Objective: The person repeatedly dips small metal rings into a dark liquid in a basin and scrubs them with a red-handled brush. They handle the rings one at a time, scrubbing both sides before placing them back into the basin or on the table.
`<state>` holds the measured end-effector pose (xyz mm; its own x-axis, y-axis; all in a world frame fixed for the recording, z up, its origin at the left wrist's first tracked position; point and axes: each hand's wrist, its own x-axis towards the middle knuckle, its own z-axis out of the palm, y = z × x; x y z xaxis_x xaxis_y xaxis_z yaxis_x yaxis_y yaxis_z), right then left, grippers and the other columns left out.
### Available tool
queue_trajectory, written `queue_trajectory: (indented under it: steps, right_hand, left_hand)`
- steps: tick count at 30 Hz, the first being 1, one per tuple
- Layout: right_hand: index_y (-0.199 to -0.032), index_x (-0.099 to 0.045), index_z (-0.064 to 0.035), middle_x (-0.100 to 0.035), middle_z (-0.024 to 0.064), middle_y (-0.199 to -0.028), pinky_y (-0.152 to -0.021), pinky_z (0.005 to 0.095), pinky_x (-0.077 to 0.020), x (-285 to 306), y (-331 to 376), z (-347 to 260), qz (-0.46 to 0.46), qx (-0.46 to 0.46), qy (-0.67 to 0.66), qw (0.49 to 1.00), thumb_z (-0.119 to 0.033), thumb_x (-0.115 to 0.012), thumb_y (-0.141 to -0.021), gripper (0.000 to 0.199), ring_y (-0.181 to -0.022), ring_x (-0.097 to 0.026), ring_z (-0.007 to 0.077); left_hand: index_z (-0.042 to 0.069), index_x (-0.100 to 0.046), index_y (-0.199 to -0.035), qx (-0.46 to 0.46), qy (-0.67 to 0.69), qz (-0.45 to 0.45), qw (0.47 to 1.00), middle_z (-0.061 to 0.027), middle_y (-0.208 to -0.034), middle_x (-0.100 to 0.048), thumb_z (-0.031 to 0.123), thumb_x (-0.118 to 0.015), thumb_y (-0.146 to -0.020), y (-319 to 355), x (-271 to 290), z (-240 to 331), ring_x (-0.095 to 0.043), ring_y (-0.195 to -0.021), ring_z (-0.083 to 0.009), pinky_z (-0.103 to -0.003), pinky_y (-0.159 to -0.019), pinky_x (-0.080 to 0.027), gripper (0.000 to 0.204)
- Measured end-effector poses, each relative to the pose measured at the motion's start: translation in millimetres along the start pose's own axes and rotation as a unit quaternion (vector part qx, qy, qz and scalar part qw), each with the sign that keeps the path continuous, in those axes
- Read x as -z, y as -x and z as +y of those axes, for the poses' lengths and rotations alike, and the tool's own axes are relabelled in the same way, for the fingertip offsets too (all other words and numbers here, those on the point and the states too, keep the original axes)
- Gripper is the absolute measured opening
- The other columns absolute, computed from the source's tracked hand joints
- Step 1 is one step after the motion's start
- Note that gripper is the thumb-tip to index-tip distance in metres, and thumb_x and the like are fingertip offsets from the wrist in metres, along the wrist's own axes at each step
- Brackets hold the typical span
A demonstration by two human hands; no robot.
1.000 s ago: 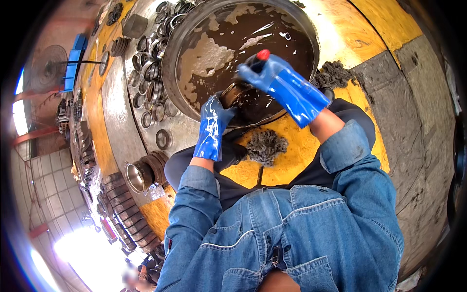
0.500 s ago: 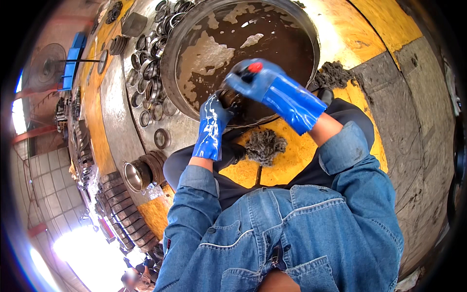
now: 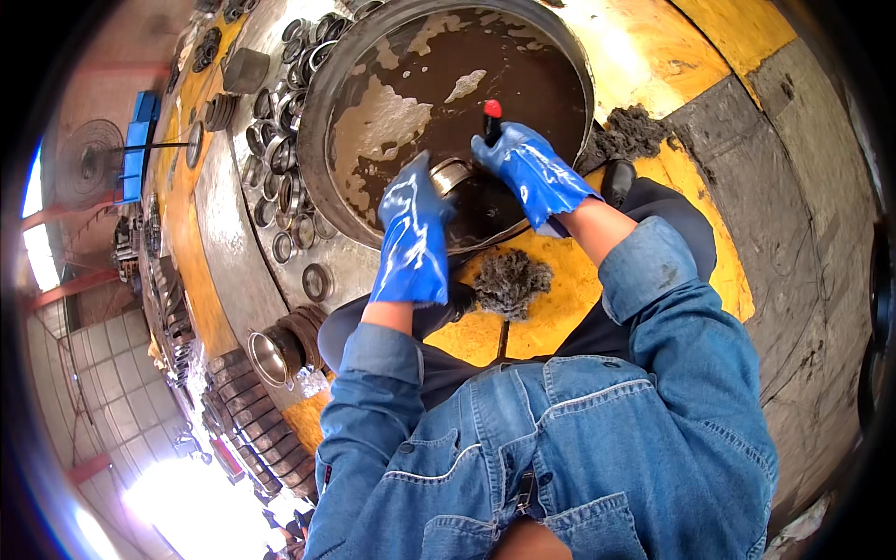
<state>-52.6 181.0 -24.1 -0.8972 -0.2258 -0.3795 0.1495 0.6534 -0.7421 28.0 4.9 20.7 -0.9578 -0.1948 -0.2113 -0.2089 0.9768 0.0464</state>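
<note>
Well, from the head view, the ring [image 3: 452, 175] is round and short, with a shiny brownish inside. It is over the near part of the big tub [image 3: 315, 140], above the dark water [image 3: 532, 70]. The left hand [image 3: 413, 201], in a blue glove, has its fingers and thumb pinching the ring's left side. The right hand [image 3: 516, 154], gloved too, is curled around a black handle [image 3: 492, 119] with a red end that sticks up. Both arms reach over the tub's near edge. Past the hands, water spreads to the tub's far edge. Many rings [image 3: 280, 154] crowd the tub's left side, and a gray fuzzy clump [image 3: 511, 283] is just in front of the tub.
</note>
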Motion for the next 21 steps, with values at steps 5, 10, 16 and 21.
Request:
queue_trajectory:
  steps: [5,10,16,21]
  right_hand:
    - [-0.108,-0.080,-0.0152,-0.078,0.0141,-0.098,-0.086,0.0464,-0.0589,-1,-2,9,0.033,0.070,0.141,0.987,-0.048,-0.065,-0.093,0.039,-0.096,-0.074,0.0365]
    - [-0.100,-0.081,-0.0133,-0.077,0.0148,-0.090,-0.078,0.0446,-0.0586,18,-5,5,0.085,0.070,0.028,0.993,-0.046,-0.068,-0.091,0.036,-0.086,-0.075,0.0365]
    - [-0.090,-0.077,-0.0098,-0.074,0.0141,-0.081,-0.073,0.0465,-0.0584,7,44,-56,0.051,0.322,-0.086,0.941,-0.051,-0.069,-0.094,0.042,-0.073,-0.072,0.0342]
    - [-0.095,-0.078,-0.0094,-0.076,0.0142,-0.088,-0.074,0.0427,-0.0606,-10,36,-44,0.043,0.438,0.032,0.898,-0.037,-0.072,-0.096,0.028,-0.080,-0.074,0.0329]
  left_hand:
    - [0.017,-0.073,-0.123,0.001,-0.079,-0.082,0.993,-0.0109,-0.128,-0.073,0.023,-0.082,-0.081,-37,1,35,-0.068,-0.122,-0.0350,-0.048,-0.097,-0.058,0.043]
    - [0.009,-0.073,-0.125,-0.031,0.148,0.027,0.988,-0.0164,-0.113,-0.078,0.033,-0.087,-0.072,-4,-17,-24,-0.074,-0.107,-0.0332,-0.041,-0.098,-0.057,0.060]
    - [0.007,-0.072,-0.123,0.022,0.220,0.031,0.975,-0.0185,-0.112,-0.077,0.032,-0.091,-0.072,8,-60,-76,-0.074,-0.106,-0.0317,-0.042,-0.097,-0.058,0.059]
    - [0.007,-0.071,-0.128,-0.017,0.264,0.027,0.964,-0.0169,-0.118,-0.077,0.028,-0.091,-0.073,4,-69,-82,-0.074,-0.108,-0.0302,-0.040,-0.098,-0.057,0.062]
